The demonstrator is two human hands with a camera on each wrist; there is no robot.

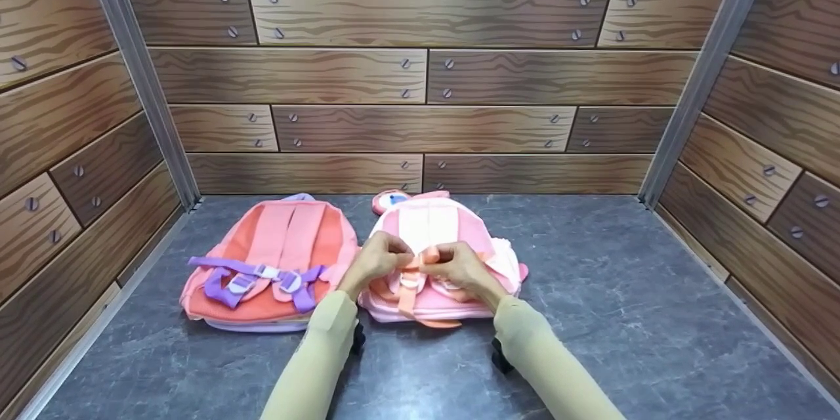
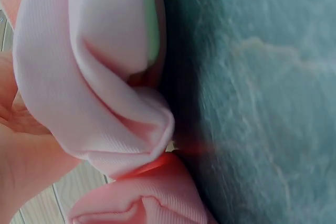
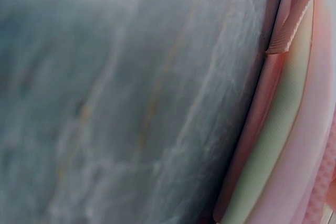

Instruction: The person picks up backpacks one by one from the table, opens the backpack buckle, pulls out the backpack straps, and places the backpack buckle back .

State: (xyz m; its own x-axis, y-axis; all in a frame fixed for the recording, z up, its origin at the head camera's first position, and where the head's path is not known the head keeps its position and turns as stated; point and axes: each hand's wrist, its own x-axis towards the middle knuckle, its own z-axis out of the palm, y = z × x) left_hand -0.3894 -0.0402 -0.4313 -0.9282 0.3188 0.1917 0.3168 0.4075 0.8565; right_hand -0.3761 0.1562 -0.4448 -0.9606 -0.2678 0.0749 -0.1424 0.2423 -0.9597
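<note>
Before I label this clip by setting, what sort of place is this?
Probably a staged booth or enclosed workstation: wood-plank-patterned panels stand on three sides, grey posts mark the back corners, and a dark marble-look surface lies between them.

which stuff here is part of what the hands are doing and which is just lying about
Job in hand:
- pink backpack
- orange strap, held by left hand and right hand

Apparently just lying about:
- coral backpack with purple straps, in neither hand
</note>
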